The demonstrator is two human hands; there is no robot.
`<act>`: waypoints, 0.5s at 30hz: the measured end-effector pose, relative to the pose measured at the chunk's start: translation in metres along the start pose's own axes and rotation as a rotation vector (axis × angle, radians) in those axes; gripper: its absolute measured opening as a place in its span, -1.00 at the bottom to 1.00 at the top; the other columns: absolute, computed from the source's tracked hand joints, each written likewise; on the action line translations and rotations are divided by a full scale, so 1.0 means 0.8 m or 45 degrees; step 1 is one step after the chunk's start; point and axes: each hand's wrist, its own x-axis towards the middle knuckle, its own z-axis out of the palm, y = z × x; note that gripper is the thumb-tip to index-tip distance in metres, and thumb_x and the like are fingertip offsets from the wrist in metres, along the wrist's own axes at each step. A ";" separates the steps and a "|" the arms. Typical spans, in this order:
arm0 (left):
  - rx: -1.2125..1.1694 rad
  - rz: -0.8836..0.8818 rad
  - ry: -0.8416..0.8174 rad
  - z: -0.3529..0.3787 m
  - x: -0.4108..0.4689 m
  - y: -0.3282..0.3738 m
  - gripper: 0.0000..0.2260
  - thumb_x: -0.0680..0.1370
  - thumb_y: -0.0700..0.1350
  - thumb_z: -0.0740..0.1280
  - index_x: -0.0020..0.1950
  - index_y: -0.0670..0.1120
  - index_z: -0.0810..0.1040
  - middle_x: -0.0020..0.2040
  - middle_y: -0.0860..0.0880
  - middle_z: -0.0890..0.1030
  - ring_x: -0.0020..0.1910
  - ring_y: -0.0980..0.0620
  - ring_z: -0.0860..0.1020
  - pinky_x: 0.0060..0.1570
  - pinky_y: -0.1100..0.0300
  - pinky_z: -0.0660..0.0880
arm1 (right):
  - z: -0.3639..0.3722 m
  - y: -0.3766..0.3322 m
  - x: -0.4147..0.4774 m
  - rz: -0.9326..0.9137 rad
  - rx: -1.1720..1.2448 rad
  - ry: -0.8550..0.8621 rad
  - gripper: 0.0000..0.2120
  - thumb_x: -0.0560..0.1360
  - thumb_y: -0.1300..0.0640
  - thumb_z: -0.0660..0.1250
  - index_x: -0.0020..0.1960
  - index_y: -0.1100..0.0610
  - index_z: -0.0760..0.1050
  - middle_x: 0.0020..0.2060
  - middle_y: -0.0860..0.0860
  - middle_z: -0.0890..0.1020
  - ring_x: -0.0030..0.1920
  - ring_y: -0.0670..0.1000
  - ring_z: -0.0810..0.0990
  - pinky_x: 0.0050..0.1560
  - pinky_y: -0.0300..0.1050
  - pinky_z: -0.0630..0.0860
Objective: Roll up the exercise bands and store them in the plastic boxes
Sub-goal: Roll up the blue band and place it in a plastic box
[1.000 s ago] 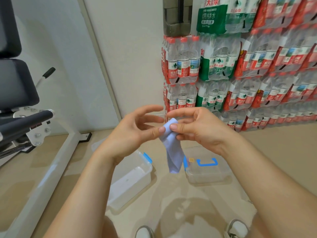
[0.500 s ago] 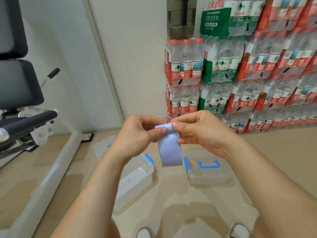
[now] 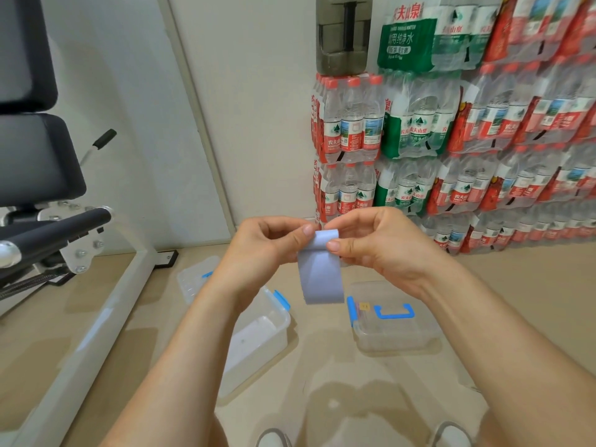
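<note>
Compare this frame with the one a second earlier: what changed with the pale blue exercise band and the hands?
The pale blue rubber exercise band, crumpled before, now hangs flat, its top curled between the left hand and right hand, which closed into thumb-and-finger pinches. Both clear plastic boxes with blue latches stayed on the floor, one open, one lidded.

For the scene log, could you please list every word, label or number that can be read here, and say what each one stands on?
"农夫山泉": red labels of the clear shrink-wrapped water bottles, and the green-labelled pack.
"用纯净水": large green pack wrapper, its first character hidden; the small lines beneath are blurred.
"夫山泉": red lettering above that wrapper, cut off.
Small yellow sticker on the closed clear plastic box: too small to read.
</note>
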 end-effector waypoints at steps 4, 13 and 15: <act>-0.033 0.029 0.046 -0.001 0.002 0.001 -0.95 0.44 -0.23 0.44 -0.13 -0.13 0.68 -0.16 -0.11 0.71 -0.13 -0.03 0.67 0.03 0.03 0.59 | 0.001 -0.001 -0.002 -0.026 -0.023 -0.083 -0.83 0.37 0.32 0.47 -0.10 0.10 0.62 -0.15 0.14 0.67 -0.12 0.06 0.62 -0.02 0.05 0.47; -0.032 0.065 0.022 0.002 -0.001 0.002 -0.75 0.39 -0.28 0.48 0.03 -0.08 0.61 -0.12 -0.16 0.71 -0.15 0.00 0.67 -0.11 0.23 0.57 | -0.005 -0.002 -0.002 0.121 -0.021 -0.188 -0.82 0.44 0.18 0.42 0.03 0.19 0.62 -0.28 0.04 0.63 -0.31 -0.07 0.54 -0.18 -0.17 0.40; -0.079 0.034 0.040 0.003 0.000 0.002 -0.76 0.41 -0.22 0.48 0.05 -0.07 0.58 -0.10 -0.17 0.70 -0.13 -0.04 0.67 -0.03 0.13 0.58 | -0.004 -0.002 -0.001 0.111 0.031 -0.145 -0.83 0.42 0.23 0.44 0.01 0.19 0.63 -0.21 0.09 0.65 -0.22 -0.01 0.56 -0.15 -0.15 0.40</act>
